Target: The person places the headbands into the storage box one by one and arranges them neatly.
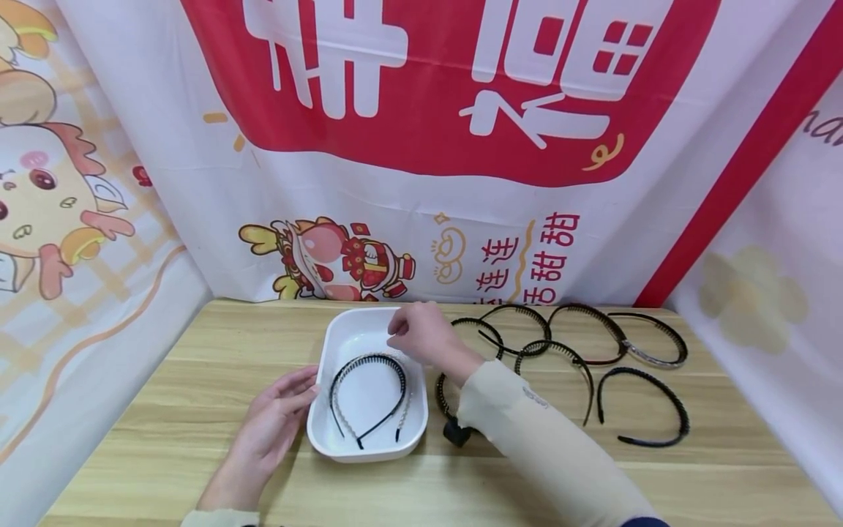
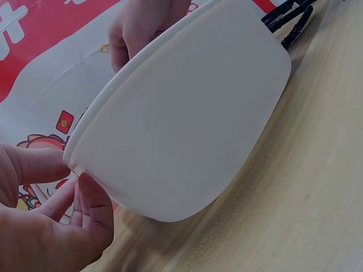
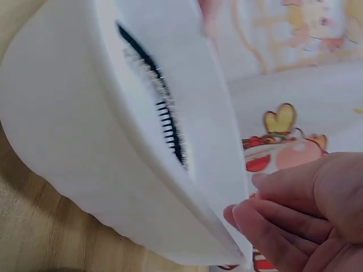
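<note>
A white plastic basin (image 1: 367, 454) stands on the table, with a black toothed headband (image 1: 405, 380) and a silvery beaded headband (image 1: 403, 421) lying together inside it. My left hand (image 1: 282, 419) pinches the basin's left rim between thumb and fingers, as the left wrist view shows up close. Over the far right corner of the basin hovers my right hand (image 1: 424, 333). In the right wrist view its loosely bent fingers (image 3: 272, 235) are beside the rim, and nothing shows between them.
Right of the basin, several dark headbands lie spread on the wooden table, among them a plain braided one (image 1: 681, 421), one with a glittery section (image 1: 648, 355) and one with a black ornament (image 1: 456, 432). A printed cloth (image 1: 435, 165) hangs behind the table.
</note>
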Motion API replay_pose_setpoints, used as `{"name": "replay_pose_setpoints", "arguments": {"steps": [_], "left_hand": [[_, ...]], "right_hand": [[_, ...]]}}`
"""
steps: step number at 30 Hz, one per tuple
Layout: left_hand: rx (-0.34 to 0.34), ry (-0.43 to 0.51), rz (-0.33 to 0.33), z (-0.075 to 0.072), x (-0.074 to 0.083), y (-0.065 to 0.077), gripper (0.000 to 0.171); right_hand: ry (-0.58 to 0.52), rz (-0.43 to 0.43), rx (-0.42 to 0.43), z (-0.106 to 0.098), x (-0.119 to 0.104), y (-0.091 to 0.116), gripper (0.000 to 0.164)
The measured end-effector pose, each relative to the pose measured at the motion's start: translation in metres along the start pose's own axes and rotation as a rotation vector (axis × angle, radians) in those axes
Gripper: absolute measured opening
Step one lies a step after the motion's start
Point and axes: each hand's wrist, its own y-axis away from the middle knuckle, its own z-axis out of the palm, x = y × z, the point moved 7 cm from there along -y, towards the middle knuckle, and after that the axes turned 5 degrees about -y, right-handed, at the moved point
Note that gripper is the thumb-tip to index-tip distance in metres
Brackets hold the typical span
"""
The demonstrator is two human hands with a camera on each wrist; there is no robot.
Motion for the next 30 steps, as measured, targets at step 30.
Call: {"name": "replay_pose_setpoints", "arguments": {"steps": [30], "left_hand": [[0.004,-0.01,-0.013,0.0,-0.001,-0.002,0.038]], "right_hand": [[-0.69,0.202,0.161,-0.068,0.11,0.102,0.034]]}}
